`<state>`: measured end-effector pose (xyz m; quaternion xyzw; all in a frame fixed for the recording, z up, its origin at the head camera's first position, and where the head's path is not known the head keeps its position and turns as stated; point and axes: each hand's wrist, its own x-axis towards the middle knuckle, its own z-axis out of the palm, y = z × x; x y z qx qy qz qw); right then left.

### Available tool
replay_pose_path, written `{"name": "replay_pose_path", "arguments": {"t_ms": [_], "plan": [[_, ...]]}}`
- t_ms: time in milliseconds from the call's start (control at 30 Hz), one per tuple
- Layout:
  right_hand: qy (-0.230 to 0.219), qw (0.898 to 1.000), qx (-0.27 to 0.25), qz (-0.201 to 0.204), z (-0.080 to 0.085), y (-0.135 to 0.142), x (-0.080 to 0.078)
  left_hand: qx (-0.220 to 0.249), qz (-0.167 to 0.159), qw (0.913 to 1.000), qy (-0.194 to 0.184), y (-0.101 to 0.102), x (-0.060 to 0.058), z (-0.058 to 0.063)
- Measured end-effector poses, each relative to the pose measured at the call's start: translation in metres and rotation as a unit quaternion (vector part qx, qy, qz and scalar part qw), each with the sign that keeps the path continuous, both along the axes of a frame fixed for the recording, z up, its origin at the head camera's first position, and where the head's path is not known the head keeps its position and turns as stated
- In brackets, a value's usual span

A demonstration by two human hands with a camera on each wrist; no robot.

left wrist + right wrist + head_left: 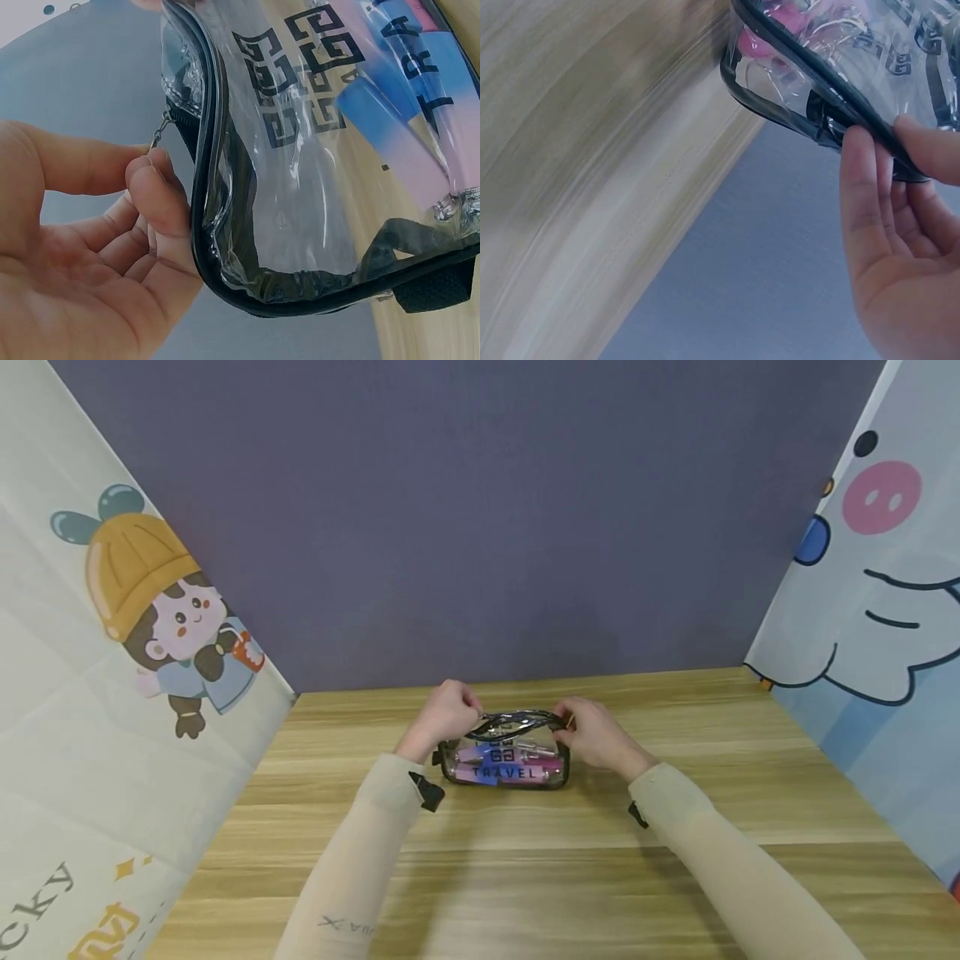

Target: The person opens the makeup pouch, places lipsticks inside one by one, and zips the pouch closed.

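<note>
A clear plastic zip pouch (480,752) with black piping and the word TRAVEL stands on the table between both hands. Pink and blue tube-like items (397,135) show through its wall. My left hand (447,714) pinches the small metal zipper pull (158,133) between thumb and forefinger, at the pouch's upper left corner. At the opposite upper corner my right hand (596,735) grips the black-edged rim between thumb and fingers; in the right wrist view the thumb (930,150) presses on the piping. Whether the zipper is fully closed cannot be told.
The wood-grain table (525,877) runs back to a dark grey-blue panel (487,527). Sheets printed with cartoons hang on both sides, a child in a yellow hat (142,568) at left and a pig-like figure (885,568) at right.
</note>
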<state>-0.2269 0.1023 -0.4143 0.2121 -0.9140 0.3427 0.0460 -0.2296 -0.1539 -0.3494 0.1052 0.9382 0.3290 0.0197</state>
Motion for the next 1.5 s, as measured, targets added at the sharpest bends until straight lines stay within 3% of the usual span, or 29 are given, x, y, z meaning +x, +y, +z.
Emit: {"name": "replay_pose_path", "arguments": {"t_ms": [333, 633, 900, 1133, 1500], "plan": [[0.009, 1.000, 0.009, 0.005, 0.001, 0.000, -0.003, 0.010, -0.008, 0.9995, -0.030, -0.009, 0.001, 0.006], [0.004, 1.000, 0.010, 0.010, 0.003, -0.001, -0.005, 0.011, -0.011, 0.9997, -0.020, -0.019, 0.001, 0.006], [-0.006, 1.000, 0.013, 0.016, 0.004, 0.000, -0.006, 0.013, 0.001, 0.9996, -0.026, -0.028, 0.001, 0.004], [-0.010, 1.000, 0.015, 0.008, 0.003, 0.004, -0.007, -0.009, 0.038, 0.9992, 0.010, -0.048, 0.001, 0.010], [-0.027, 0.999, 0.015, 0.016, 0.006, 0.004, -0.007, -0.009, 0.041, 0.9991, 0.002, -0.061, 0.002, 0.005]]}}
